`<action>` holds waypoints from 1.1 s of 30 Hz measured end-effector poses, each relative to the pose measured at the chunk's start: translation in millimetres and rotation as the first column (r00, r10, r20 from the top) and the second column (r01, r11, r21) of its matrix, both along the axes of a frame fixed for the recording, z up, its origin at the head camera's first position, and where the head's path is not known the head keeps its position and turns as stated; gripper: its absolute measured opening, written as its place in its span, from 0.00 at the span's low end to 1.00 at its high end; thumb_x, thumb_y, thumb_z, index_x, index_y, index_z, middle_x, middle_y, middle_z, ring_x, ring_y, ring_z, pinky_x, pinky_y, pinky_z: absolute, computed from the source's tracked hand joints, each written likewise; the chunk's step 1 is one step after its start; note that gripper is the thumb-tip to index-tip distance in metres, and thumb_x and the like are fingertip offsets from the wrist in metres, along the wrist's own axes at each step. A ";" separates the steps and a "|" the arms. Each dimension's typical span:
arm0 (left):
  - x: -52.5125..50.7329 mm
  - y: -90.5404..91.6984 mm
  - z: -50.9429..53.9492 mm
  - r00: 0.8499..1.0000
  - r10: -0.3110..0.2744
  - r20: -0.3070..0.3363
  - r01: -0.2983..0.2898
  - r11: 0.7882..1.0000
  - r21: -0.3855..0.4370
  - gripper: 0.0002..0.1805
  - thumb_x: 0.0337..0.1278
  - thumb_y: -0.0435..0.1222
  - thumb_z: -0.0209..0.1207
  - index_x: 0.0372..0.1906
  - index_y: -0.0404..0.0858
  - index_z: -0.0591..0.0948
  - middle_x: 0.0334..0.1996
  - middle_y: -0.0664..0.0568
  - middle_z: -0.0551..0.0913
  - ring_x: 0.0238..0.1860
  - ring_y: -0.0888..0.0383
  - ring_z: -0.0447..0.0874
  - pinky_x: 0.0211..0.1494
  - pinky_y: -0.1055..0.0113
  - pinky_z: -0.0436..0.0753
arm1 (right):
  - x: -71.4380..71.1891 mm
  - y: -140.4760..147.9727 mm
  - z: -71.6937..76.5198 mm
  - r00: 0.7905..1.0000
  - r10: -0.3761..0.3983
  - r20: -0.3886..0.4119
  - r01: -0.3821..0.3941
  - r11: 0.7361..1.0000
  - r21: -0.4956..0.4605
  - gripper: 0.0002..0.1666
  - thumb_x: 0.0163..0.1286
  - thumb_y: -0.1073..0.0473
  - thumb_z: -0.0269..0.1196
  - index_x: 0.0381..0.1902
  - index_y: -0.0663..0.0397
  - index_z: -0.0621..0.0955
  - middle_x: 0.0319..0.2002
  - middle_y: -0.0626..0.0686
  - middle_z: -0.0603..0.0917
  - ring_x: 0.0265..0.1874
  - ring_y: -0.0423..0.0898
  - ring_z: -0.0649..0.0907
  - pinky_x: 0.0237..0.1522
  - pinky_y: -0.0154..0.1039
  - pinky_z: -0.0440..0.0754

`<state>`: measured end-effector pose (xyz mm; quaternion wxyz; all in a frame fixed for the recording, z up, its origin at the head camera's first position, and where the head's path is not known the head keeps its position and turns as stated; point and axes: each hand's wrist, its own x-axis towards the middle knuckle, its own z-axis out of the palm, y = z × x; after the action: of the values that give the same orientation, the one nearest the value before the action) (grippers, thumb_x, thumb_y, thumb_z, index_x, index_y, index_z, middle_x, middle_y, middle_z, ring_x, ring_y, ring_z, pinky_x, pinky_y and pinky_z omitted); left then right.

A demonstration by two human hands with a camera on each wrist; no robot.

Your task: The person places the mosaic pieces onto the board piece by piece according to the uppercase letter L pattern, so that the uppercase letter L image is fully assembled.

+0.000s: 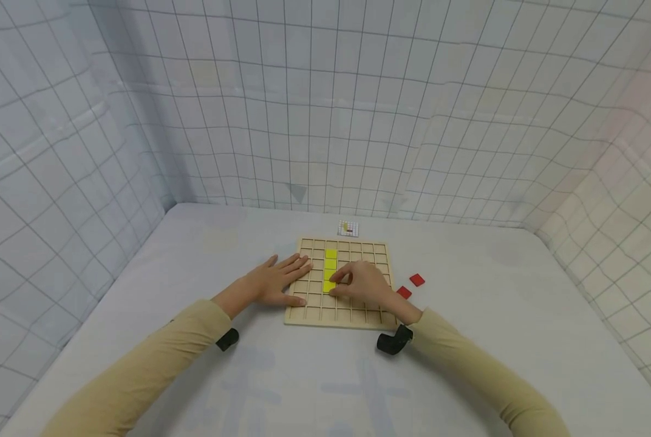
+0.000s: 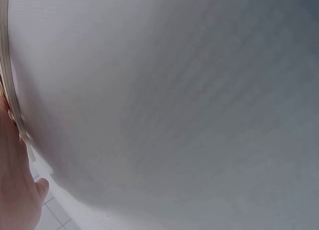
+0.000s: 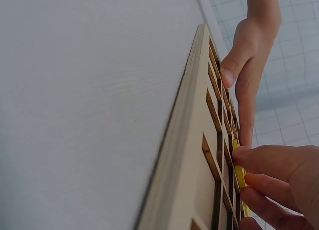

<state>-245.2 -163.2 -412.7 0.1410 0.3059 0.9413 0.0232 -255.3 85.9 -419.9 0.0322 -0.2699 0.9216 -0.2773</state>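
A wooden grid board (image 1: 313,314) lies on the white surface, with a column of several yellow square tiles (image 1: 331,254) in its cells. My left hand (image 1: 275,280) rests spread on the board's left side, its fingers straight. With thumb and fingertips my right hand (image 1: 365,283) pinches the nearest yellow tile (image 3: 239,171) of the column, at the grid. Part of the board's right side is hidden beneath this hand. In the left wrist view only part of the left hand (image 2: 17,185) shows, beside the board's edge.
Two red square tiles, one farther (image 1: 417,280) and one nearer (image 1: 404,292), lie right of the board. A small card with a printed grid pattern (image 1: 348,228) lies behind it. Grid-patterned white cloth walls (image 1: 325,109) stand around the back and sides.
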 end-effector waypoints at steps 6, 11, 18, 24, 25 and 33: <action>-1.1 1.7 -0.3 1.000 0.000 -0.009 0.000 1.000 -0.009 0.49 0.60 0.67 0.45 0.78 0.47 0.45 0.78 0.50 0.42 0.79 0.49 0.37 0.74 0.38 0.44 | -1.6 1.4 -0.1 1.000 0.008 -0.014 -0.008 1.000 0.001 0.15 0.55 0.49 0.73 0.38 0.47 0.89 0.36 0.45 0.89 0.23 0.35 0.77 0.24 0.28 0.72; -2.1 2.2 -0.5 1.000 0.001 -0.004 -0.001 1.000 -0.014 0.49 0.60 0.67 0.45 0.78 0.47 0.45 0.78 0.50 0.42 0.79 0.49 0.37 0.75 0.38 0.44 | -1.9 3.4 -0.7 1.000 -0.016 -0.016 0.017 1.000 0.006 0.15 0.54 0.47 0.73 0.38 0.46 0.89 0.36 0.44 0.89 0.24 0.35 0.77 0.25 0.28 0.72; -0.9 1.1 -2.0 1.000 0.003 0.003 -0.003 1.000 -0.008 0.49 0.60 0.67 0.46 0.78 0.47 0.45 0.78 0.50 0.41 0.79 0.49 0.37 0.75 0.38 0.43 | -0.5 12.4 0.8 0.992 -0.075 -0.100 0.063 0.991 -0.116 0.11 0.56 0.51 0.72 0.37 0.48 0.88 0.33 0.46 0.88 0.29 0.39 0.79 0.30 0.31 0.75; -1.2 0.9 -2.2 1.000 -0.003 -0.007 0.003 1.000 0.004 0.49 0.60 0.67 0.46 0.78 0.47 0.45 0.78 0.50 0.42 0.79 0.49 0.37 0.74 0.38 0.44 | -2.8 32.2 6.9 0.962 -0.100 -0.255 0.040 0.972 -0.230 0.08 0.57 0.57 0.72 0.35 0.52 0.88 0.33 0.50 0.88 0.33 0.46 0.83 0.36 0.40 0.81; -1.3 0.7 -2.1 1.000 -0.005 -0.011 0.005 1.000 0.006 0.49 0.60 0.67 0.46 0.78 0.47 0.45 0.78 0.50 0.42 0.79 0.49 0.37 0.74 0.38 0.44 | -3.7 36.2 7.7 0.958 -0.110 -0.264 0.047 0.971 -0.236 0.08 0.57 0.58 0.72 0.35 0.51 0.88 0.34 0.50 0.88 0.34 0.46 0.83 0.37 0.41 0.81; -1.8 -1.0 -2.2 1.000 -0.007 -0.020 0.007 1.000 0.016 0.49 0.60 0.67 0.47 0.78 0.46 0.46 0.78 0.49 0.43 0.78 0.48 0.39 0.74 0.37 0.45 | -5.0 73.1 15.0 0.955 -0.163 -0.248 0.097 0.961 -0.258 0.10 0.57 0.57 0.72 0.37 0.54 0.88 0.37 0.53 0.89 0.35 0.50 0.83 0.40 0.50 0.81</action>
<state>-247.0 -164.2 -414.9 0.1295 0.3105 0.9413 0.0272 -260.3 159.0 -404.9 -0.1438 -0.2450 0.8923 -0.3508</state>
